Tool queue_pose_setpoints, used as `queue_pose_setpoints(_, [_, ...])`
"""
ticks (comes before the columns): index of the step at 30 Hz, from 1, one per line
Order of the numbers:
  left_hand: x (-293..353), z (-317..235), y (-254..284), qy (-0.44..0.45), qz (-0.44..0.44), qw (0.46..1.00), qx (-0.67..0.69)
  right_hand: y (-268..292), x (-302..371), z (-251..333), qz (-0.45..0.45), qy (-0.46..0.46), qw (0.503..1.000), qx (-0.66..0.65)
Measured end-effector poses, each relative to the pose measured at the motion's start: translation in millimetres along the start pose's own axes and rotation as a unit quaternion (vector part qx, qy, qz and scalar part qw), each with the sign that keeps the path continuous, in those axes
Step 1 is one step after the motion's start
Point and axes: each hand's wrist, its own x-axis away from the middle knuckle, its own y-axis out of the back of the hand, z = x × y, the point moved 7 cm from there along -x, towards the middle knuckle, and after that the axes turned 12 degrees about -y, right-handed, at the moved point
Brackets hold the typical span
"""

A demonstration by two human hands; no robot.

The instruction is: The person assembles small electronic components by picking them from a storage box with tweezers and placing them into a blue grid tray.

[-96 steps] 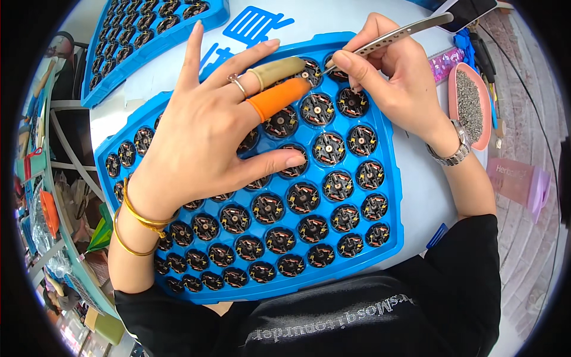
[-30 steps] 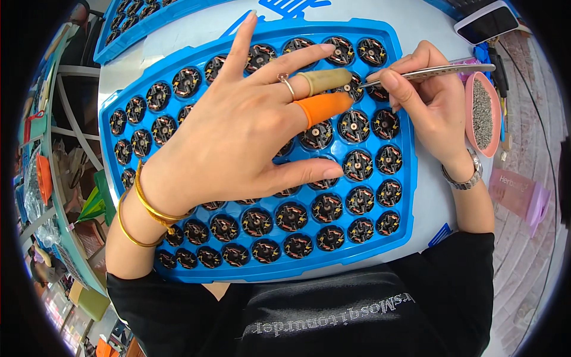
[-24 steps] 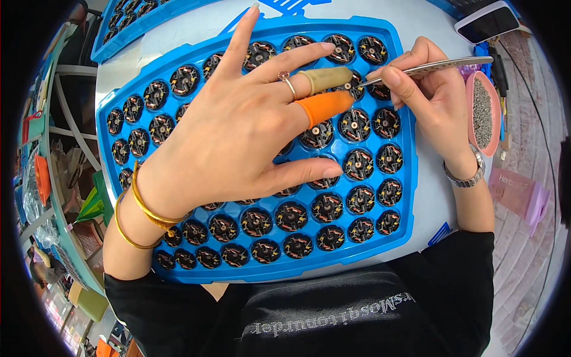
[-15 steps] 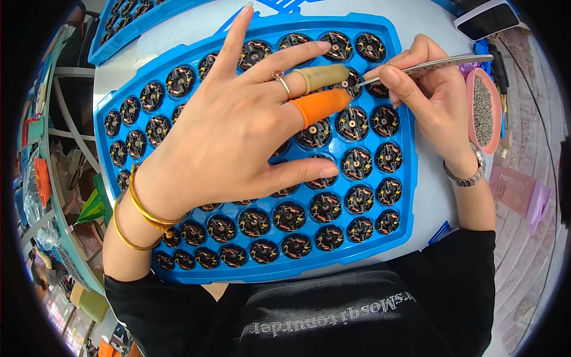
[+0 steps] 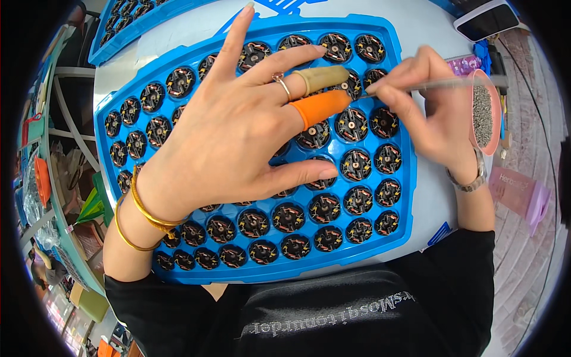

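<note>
Fingers spread, my left hand [image 5: 238,131] lies over a blue tray [image 5: 392,243] of round black parts with coppery and yellow pieces. An orange finger cot [image 5: 321,109] and an olive one [image 5: 324,79] cover two of its fingers, whose tips are at a round black part [image 5: 355,86] in the second row. Whether they press on it I cannot tell. My right hand [image 5: 437,113] pinches metal tweezers [image 5: 443,83], blurred by motion. Their tip is just right of the orange fingertip; anything in it is too small to see.
A pink dish [image 5: 483,113] of small grey pieces stands right of the tray. Behind it lie a white device with a dark screen [image 5: 488,22] and a purple packet [image 5: 464,64]. Another blue tray [image 5: 134,30] of similar parts is at the far left. A pinkish bag [image 5: 511,189] lies at right.
My right hand has shifted a little to the right with the tweezers, drawing their tip back from the round part. My left hand has stayed nearly still.
</note>
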Motion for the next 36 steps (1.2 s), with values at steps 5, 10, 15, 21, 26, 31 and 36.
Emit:
queue_pose_setpoints(5, [2.1, -0.4, 0.6, 0.01, 0.001, 1.0, 0.01, -13.2, 18.8, 28.8, -0.053, 0.212, 0.963, 0.155])
queue_pose_setpoints(10, [0.8, -0.1, -2.4, 0.002, -0.005, 1.0, 0.006, 0.1, 7.7, -14.3, -0.073, -0.018, 0.993, -0.093])
queue_pose_setpoints(15, [10.3, 8.5, -9.6, 0.024, -0.012, 0.998, 0.05, -0.3, 6.4, -18.8, -0.037, -0.052, 0.99, -0.126])
queue_pose_setpoints(21, [8.5, 8.3, -8.1, 0.023, -0.001, 0.999, 0.046, 0.7, 6.3, -20.8, -0.051, -0.039, 0.984, -0.164])
queue_pose_setpoints(26, [7.8, 7.7, -8.8, 0.023, 0.0, 0.999, 0.048, -2.7, 7.1, -21.5, -0.045, -0.051, 0.986, -0.155])
queue_pose_setpoints(31, [7.2, 7.1, -7.7, 0.023, 0.005, 0.999, 0.041, -3.8, 4.8, -20.4, -0.043, -0.049, 0.989, -0.133])
queue_pose_setpoints(36, [7.6, 7.6, -7.8, 0.027, 0.004, 0.999, 0.043, -1.2, 3.7, -23.4, -0.051, -0.06, 0.981, -0.178])
